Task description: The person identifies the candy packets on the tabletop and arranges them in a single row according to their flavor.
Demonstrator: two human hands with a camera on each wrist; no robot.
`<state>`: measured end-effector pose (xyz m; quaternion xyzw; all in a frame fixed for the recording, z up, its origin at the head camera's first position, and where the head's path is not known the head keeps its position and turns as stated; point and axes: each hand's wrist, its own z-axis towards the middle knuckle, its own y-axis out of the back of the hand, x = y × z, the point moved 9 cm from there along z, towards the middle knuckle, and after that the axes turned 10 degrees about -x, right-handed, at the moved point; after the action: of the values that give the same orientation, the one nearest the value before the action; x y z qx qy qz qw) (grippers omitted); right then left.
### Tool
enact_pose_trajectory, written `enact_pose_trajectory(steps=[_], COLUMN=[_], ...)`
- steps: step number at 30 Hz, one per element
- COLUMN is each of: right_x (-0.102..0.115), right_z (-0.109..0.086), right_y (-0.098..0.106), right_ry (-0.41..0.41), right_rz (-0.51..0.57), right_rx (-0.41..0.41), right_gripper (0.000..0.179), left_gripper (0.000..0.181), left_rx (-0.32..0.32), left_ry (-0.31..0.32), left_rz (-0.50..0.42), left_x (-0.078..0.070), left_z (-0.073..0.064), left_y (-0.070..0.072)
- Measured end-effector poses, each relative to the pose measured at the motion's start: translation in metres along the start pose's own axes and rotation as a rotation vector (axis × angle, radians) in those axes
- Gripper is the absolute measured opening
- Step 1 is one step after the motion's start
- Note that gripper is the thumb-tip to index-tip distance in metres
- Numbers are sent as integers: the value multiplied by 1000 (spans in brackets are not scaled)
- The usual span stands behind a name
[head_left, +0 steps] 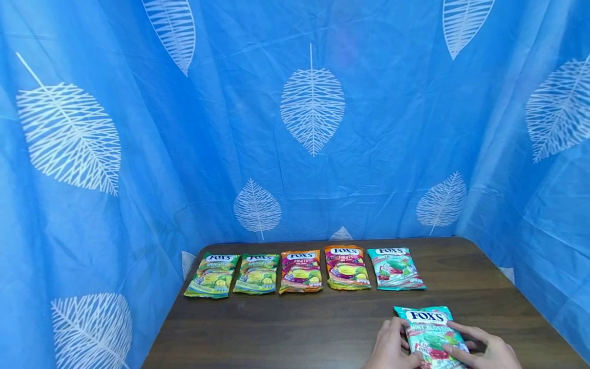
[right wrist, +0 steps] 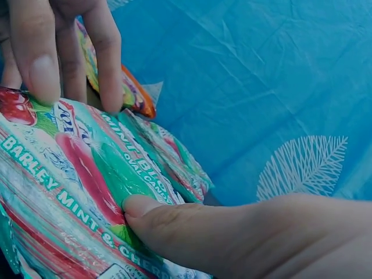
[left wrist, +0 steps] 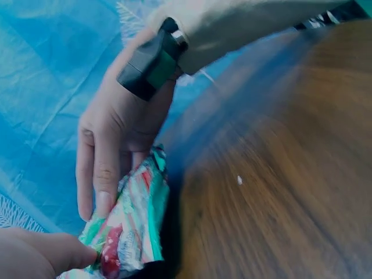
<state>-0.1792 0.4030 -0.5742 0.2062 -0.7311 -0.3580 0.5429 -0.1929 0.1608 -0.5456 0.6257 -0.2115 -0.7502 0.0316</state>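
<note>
Both hands hold a teal Fox's Mint Blossom candy bag (head_left: 430, 333) at the near right of the table, its printed front up in the head view. My left hand (head_left: 391, 346) grips the left side, and my right hand (head_left: 490, 348) grips the right side with the thumb over the front. In the right wrist view, that thumb (right wrist: 168, 221) presses on the printed face of the bag (right wrist: 75, 192). The left wrist view shows the left thumb (left wrist: 46, 253) against the bag (left wrist: 136, 215), with the right hand (left wrist: 119, 133) on its far side.
A row of Fox's candy bags lies along the back of the dark wooden table (head_left: 276, 328): green ones (head_left: 212, 277) at left, orange-and-purple ones (head_left: 301, 271) in the middle, a teal one (head_left: 397, 269) at right. Blue leaf-print curtains (head_left: 378, 128) enclose the table behind and at both sides.
</note>
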Motion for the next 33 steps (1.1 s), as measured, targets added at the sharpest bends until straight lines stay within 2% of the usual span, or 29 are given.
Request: enact_pose_trajectory(steps=[8, 15, 20, 27, 33], right_x=[13, 27, 35, 58, 77], right_z=[-7, -15, -17, -10, -5], right_y=[6, 13, 18, 36, 58], right_ry=[80, 143, 153, 213, 298], right_rz=[-32, -86, -73, -54, -54], right_rx=[-36, -69, -79, -106, -180], right_gripper=[89, 85, 85, 81, 77], left_gripper=[47, 45, 43, 45, 48], left_rx=[16, -6, 29, -55, -94], left_ry=[-31, -156, -129, -301, -404], left_rz=[107, 146, 127, 253, 314], left_x=[-2, -12, -15, -42, -63], left_z=[1, 2, 5, 16, 27], left_y=[-5, -2, -2, 6, 7])
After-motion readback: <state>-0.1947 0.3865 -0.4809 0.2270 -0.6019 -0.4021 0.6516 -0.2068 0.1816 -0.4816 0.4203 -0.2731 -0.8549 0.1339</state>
